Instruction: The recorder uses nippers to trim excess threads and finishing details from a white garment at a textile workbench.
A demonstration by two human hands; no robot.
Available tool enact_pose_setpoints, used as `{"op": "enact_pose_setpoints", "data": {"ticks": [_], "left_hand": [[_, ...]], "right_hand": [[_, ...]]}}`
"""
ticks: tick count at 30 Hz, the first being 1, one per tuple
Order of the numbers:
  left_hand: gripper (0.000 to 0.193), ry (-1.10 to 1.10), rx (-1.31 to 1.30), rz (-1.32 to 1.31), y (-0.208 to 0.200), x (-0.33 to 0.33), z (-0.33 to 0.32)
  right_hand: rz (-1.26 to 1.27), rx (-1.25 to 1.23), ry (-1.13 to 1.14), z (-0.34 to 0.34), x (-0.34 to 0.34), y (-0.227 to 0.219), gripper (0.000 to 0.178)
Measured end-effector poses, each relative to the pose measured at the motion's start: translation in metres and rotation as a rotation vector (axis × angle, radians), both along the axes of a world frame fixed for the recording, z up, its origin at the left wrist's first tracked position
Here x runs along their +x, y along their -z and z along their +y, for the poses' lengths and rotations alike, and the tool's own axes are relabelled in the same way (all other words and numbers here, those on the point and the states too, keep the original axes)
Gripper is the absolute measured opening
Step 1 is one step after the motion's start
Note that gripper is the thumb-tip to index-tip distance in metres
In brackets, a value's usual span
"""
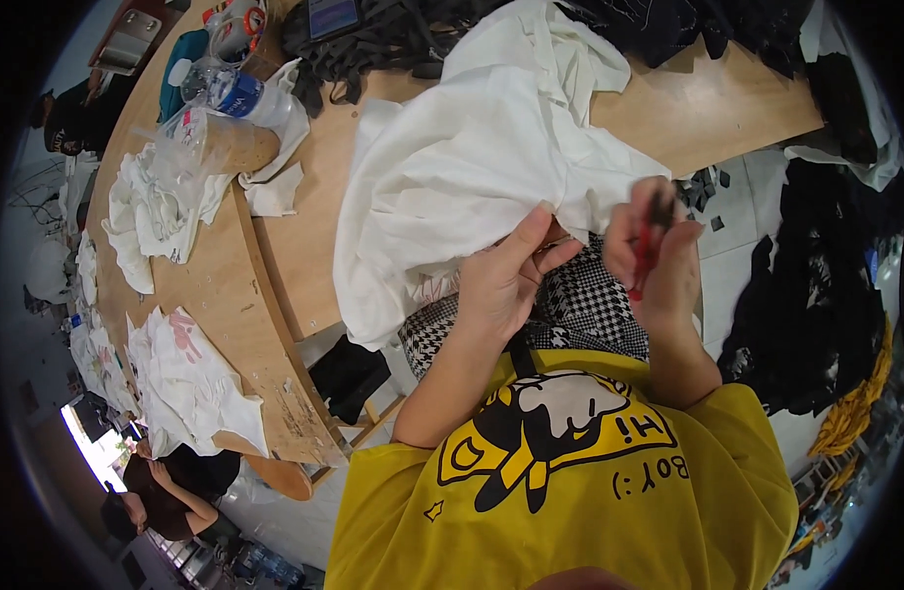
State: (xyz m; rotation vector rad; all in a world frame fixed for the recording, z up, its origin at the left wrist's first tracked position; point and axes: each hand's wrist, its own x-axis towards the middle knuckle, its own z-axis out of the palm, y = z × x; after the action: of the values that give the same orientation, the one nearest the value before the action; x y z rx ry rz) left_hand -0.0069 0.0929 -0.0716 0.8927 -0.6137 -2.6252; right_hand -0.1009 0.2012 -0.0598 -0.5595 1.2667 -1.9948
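Observation:
A large piece of white cloth [452,147] spreads over the near edge of the table and hangs down over my lap. My left hand [503,280] pinches its lower edge, with the thumb on top and fingers curled beneath. To the right, my right hand [673,270] is closed round red-handled thread snips [646,246]. Their dark blades point up and away, smeared by motion. The snips are beside the cloth's right part; whether they touch it I cannot tell.
On the wooden table [304,246] stand a water bottle [236,93] and a plastic cup of brown drink [241,147]. White garments [191,379] lie at left. Dark straps [383,49] with a phone [334,17] are at the back. Black cloth [801,305] heaps at right. A person [177,492] sits lower left.

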Motion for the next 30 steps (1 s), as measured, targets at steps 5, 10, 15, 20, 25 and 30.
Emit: {"op": "enact_pose_setpoints", "data": {"ticks": [5,10,15,20,25,30], "left_hand": [[0.024,-0.001,-0.016,-0.004,-0.008,-0.007,0.003],[0.022,0.072,-0.037,0.008,-0.011,-0.009,0.002],[0.029,0.21,0.062,0.053,-0.007,-0.01,0.0],[0.029,0.221,0.091,0.016,-0.004,-0.011,-0.002],[0.027,0.167,0.208,0.065,-0.005,-0.011,-0.006],[0.026,0.189,0.237,0.135,0.003,-0.008,-0.008]], "right_hand": [[-0.107,0.148,-0.082,-0.001,0.014,-0.012,0.036],[-0.09,0.244,-0.119,-0.003,0.023,-0.011,0.018],[-0.134,0.134,-0.066,-0.009,0.028,-0.005,0.014],[-0.123,0.11,-0.046,-0.013,0.025,-0.003,0.013],[-0.104,0.124,-0.063,-0.018,0.025,-0.003,0.013],[-0.098,0.126,-0.034,-0.02,0.025,-0.002,0.013]]}}
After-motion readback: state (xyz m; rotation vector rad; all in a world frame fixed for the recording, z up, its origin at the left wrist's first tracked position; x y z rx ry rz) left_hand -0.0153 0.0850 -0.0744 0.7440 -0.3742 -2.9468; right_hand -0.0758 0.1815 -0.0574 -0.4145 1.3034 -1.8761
